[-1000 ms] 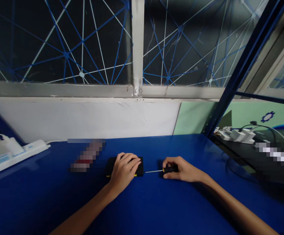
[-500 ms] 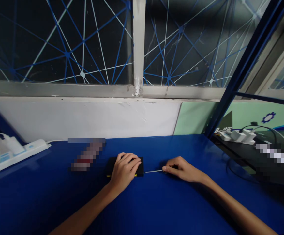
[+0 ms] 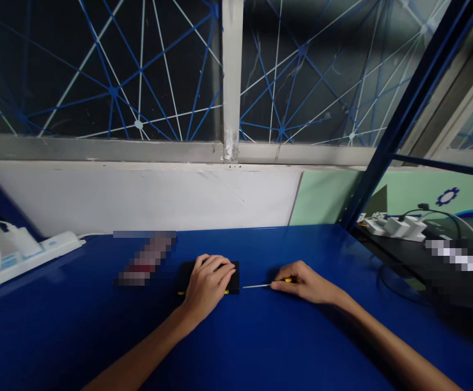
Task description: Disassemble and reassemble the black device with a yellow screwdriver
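My left hand lies on top of a flat black box with yellow edge marks on the blue table, fingers curled over it. My right hand is closed round the black-and-yellow handle of a thin screwdriver. Its metal shaft lies level and points left, with the tip just short of the box's right side.
A white power strip with a plugged-in charger lies at the far left. A pixelated object rests behind and left of the box. White chargers and cables sit on a dark bench to the right, behind a blue post.
My right hand has turned on the screwdriver handle, so a bit of yellow now shows by the fingers. My left hand and the box have not moved.
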`<state>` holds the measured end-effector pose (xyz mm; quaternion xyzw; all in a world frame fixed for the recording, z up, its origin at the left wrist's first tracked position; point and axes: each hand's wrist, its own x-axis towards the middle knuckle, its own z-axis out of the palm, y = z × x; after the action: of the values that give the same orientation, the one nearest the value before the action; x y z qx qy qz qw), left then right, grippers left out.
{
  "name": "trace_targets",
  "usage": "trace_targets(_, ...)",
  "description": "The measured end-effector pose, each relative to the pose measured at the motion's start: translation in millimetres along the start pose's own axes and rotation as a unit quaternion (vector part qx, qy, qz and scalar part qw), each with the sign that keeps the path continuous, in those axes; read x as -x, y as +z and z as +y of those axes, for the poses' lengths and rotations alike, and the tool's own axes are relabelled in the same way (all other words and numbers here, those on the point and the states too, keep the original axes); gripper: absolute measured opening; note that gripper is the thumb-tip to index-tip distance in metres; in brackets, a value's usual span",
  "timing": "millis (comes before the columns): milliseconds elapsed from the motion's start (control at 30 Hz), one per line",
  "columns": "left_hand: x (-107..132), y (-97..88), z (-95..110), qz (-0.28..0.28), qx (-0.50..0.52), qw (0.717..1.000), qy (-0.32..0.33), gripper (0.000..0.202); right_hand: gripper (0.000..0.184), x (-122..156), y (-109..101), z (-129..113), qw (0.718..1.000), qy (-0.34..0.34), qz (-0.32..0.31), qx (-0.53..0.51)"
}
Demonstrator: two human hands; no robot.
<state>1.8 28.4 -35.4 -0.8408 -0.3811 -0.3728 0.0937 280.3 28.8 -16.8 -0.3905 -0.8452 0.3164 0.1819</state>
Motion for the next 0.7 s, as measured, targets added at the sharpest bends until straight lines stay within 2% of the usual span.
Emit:
trace_targets(200,1.6,0.9,-1.3,0.006,0.008,1.000,0.000,0.017,0.048,0.8,-1.1,1.4,1.000,0.017,0.012,-0.001)
trace_targets(333,0.7,-0.2,-1.1,0.010,0.034,0.999,0.009,0.015,0.047,1.4,-3.0,-0.6,0.998,0.031,0.059,-0.015)
trace_targets(433,-0.2,-0.9,0.9,0.011,0.061,0.998,0.018,0.013,0.047,0.3,-0.7,-6.7,0.996,0.009,0.086,-0.016)
trace_targets(700,-1.0,0.2,2.6,-0.007,0.090,0.996,0.023,0.012,0.045,-0.5,4.1,-13.6,0.996,-0.003,0.089,0.011)
